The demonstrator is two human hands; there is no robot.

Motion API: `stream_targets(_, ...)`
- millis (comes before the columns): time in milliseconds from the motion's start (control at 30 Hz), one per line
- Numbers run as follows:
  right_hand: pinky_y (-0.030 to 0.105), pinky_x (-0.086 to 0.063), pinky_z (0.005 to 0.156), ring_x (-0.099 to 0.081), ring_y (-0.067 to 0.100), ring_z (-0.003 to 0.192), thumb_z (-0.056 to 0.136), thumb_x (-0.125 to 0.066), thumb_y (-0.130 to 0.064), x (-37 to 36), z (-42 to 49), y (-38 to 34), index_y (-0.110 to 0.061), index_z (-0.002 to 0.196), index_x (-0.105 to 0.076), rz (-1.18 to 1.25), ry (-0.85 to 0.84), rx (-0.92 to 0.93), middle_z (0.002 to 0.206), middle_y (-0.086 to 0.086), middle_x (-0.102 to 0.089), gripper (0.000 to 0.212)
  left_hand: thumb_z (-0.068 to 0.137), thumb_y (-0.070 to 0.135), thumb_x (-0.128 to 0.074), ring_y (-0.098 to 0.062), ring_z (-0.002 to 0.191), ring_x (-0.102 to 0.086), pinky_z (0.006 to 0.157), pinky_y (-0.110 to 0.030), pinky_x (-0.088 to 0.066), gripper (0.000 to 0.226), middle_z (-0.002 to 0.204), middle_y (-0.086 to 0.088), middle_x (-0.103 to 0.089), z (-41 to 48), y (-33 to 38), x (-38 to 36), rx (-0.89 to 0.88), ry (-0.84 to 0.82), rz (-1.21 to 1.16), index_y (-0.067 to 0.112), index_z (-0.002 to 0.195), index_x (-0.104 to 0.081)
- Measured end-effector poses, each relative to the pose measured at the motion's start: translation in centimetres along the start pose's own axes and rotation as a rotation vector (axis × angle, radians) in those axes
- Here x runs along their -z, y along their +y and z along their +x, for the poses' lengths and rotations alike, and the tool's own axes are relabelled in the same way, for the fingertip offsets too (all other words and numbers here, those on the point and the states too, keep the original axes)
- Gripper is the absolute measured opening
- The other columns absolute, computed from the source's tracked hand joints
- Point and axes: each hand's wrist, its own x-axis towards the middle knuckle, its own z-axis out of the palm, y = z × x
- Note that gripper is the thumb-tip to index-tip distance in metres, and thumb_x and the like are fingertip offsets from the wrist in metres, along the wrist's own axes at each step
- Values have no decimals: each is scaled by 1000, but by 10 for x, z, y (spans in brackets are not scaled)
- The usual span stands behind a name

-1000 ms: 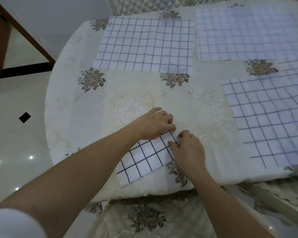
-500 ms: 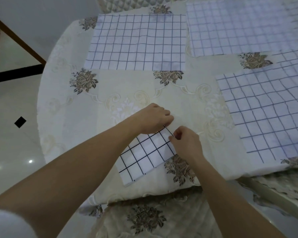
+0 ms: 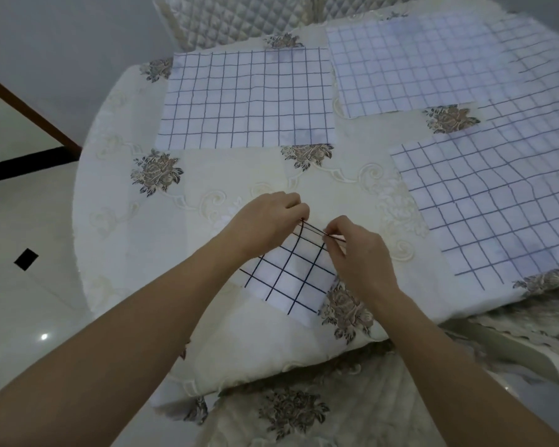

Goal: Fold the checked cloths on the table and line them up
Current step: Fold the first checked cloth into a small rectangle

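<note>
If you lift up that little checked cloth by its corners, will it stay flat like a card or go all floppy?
Probably floppy. Where the left hand and right hand pinch the small checked cloth, its far edge already curves up off the tablecloth while the rest lies flat. It looks thin and light, so it would likely droop and could slide easily.

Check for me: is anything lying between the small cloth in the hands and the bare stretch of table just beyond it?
Nothing visible. The left hand and right hand both pinch the far edge of the small checked cloth. Beyond it lies only bare tablecloth, up to the flat checked cloth farther back.
</note>
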Motion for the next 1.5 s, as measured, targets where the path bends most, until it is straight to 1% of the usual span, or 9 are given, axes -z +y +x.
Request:
stream_targets(167,42,-52,56,-60,25,78,89,-69,-14,-21,-34,-14,-13,93,-64,-103,37,89,85,3,-66,7,83,-4,-66,-28,68,-52,56,-39,-44,17,89,-8,-62,-40,-2,2,-82,-20,-60,7,96,-65)
stream_targets(500,33,-45,64,-56,26,79,82,-71,-9,-58,-78,-32,-11,82,-64,-241,72,119,83,2,-63,7,90,9,-56,-27,71,-54,59,-36,-43,11,86,-6,-63,-99,-15,-13,-199,2,-120,9,86,-66)
stream_targets(567,33,-46,64,-56,26,78,84,-62,-13,-65,-85,-33,-12,81,-63,-256,66,125,83,2,-63,3,89,9,-58,-27,71,-54,61,-32,-37,7,87,-5,-63,-107,-17,-18,-203,-17,-121,11,86,-65)
stream_targets(633,32,-44,63,-57,26,78,84,-55,-17,-72,-91,-33,-12,80,-64,-271,60,115,83,1,-64,11,85,5,-63,-27,72,-54,63,-31,-34,7,87,-4,-63,-115,-18,-25,-193,-30,-125,12,86,-64)
stream_targets(767,32,-47,67,-57,25,82,81,-64,-13,-79,-101,-30,-12,82,-65,-274,49,81,85,0,-64,2,83,4,-68,-27,73,-55,61,-35,-40,10,88,-5,-63,-128,-20,-39,-205,-59,-132,13,87,-64)
stream_targets(933,32,-48,70,-59,24,86,76,-73,-9,-80,-103,-29,-13,84,-69,-296,25,56,88,-1,-67,10,86,9,-68,-27,78,-54,62,-37,-44,7,90,-5,-62,-135,-23,-46,-206,-61,-139,14,87,-63)
stream_targets(1033,32,-50,68,-60,24,85,75,-75,-9,-79,-104,-28,-14,82,-71,-296,21,60,87,-2,-67,10,89,13,-61,-27,78,-54,63,-38,-44,3,90,-5,-62,-137,-23,-46,-211,-59,-132,14,87,-63)
stream_targets(1200,29,-49,67,-60,23,84,74,-79,-11,-77,-105,-28,-16,81,-72,-295,-2,69,87,-4,-68,10,91,29,-59,-25,85,-54,69,-38,-45,13,95,-2,-60,-139,-23,-46,-210,-80,-153,16,92,-63)
stream_targets(1500,32,-54,70,-60,21,83,80,-75,-15,-79,-106,-23,-18,79,-78,-264,7,140,87,-6,-70,4,95,28,-56,-23,84,-55,79,-35,-43,14,93,1,-61,-142,-16,-45,-193,-20,-97,18,88,-63)
